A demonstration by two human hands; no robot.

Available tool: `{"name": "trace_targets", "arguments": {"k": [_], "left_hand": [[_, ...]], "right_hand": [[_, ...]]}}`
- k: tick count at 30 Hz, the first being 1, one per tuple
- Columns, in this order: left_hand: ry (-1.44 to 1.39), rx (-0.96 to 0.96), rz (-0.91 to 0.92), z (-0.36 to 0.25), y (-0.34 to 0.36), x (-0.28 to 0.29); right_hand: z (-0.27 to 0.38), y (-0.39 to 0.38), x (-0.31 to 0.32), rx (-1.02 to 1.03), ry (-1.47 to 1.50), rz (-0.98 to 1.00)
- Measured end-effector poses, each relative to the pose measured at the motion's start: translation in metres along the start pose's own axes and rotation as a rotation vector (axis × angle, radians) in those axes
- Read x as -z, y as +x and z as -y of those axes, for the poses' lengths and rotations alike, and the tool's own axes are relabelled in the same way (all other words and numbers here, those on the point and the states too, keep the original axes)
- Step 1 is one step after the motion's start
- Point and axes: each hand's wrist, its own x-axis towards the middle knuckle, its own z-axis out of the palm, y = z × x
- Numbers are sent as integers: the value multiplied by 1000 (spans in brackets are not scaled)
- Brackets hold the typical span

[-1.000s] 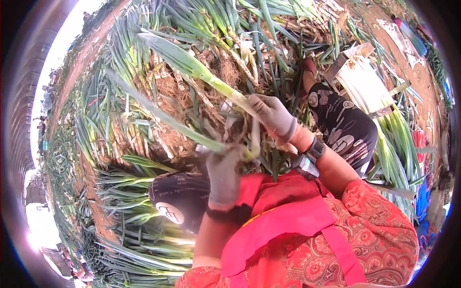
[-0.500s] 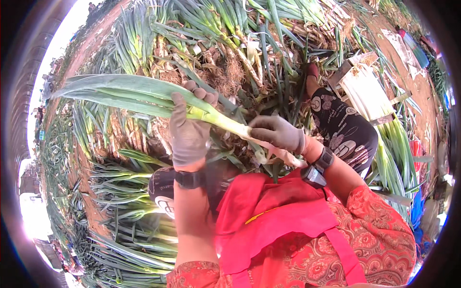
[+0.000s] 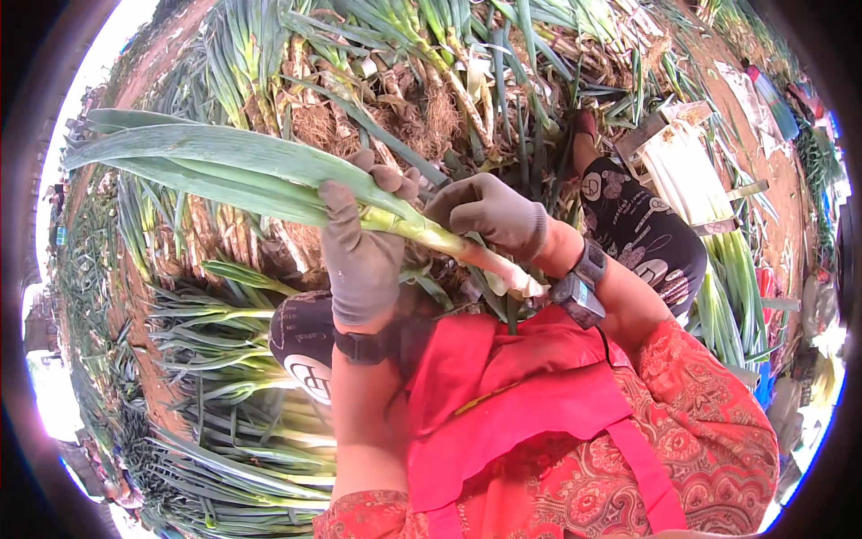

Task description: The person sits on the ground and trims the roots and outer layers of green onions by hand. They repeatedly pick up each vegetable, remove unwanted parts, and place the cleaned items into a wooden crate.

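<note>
A long leek (image 3: 238, 175) lies slantwise across the front of me, its broad green leaves to the upper left and its pale root end near my apron. My left hand (image 3: 364, 256), in a grey glove, is wrapped round it where leaves meet stalk. The gloved right hand (image 3: 498, 216) has its fingers curled closed against the far side of the stalk, just right of the left hand. What its fingertips pinch there is partly hidden. Below the right hand the stalk's lower part looks whitish pink.
Piled leeks with brown roots (image 3: 431, 126) lie ahead of me. More leeks (image 3: 242, 386) are laid out at left. On the right a wooden frame (image 3: 660, 126) holds trimmed white leek stalks (image 3: 687, 175). My legs in dark patterned trousers (image 3: 642, 234) are spread either side.
My right hand has shifted up and left along the stalk, from its lower part to nearer the left hand. The leek's leaf end has swung slightly upward and left.
</note>
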Motion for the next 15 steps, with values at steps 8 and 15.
{"name": "trace_targets", "arguments": {"k": [8, 15], "left_hand": [[-73, 13, 70, -8, 0, -1], [-17, 35, 56, -11, -1, 0]], "right_hand": [[-15, 6, 12, 681, -446, 93], [25, -13, -12, -224, 335, 157]]}}
